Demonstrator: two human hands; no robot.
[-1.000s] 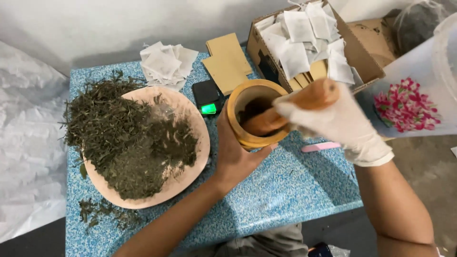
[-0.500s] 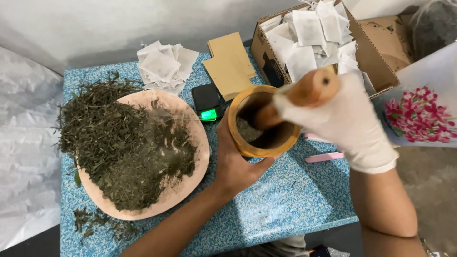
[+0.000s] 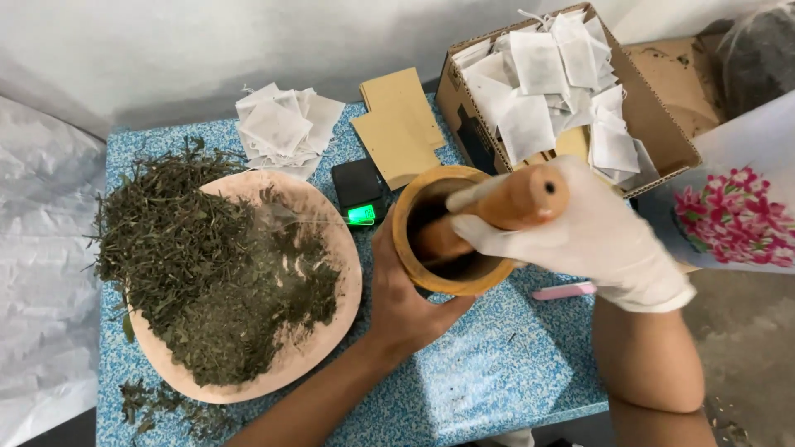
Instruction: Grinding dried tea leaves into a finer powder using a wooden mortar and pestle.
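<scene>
A wooden mortar (image 3: 410, 217) stands near the middle of a blue speckled table (image 3: 497, 372). My bare left hand (image 3: 406, 302) wraps around the mortar's near side. In a white glove, my right hand (image 3: 592, 236) grips a wooden pestle (image 3: 505, 207) whose lower end sits inside the mortar. What lies at the bottom of the mortar is dark and hard to make out. To the left, a pale round tray (image 3: 335, 323) carries a big heap of dried green leaves (image 3: 207, 273).
A small black scale (image 3: 358, 190) with a green lit display sits behind the mortar. Empty white tea bags (image 3: 281, 124) and tan cardboard pieces (image 3: 399, 124) lie at the back. A cardboard box (image 3: 654, 112) holds more bags. A pink stick (image 3: 565, 291) lies right of the mortar.
The pestle has shifted inside the mortar, its top swinging slightly to the right. My left hand keeps its hold. The camera has drifted a little.
</scene>
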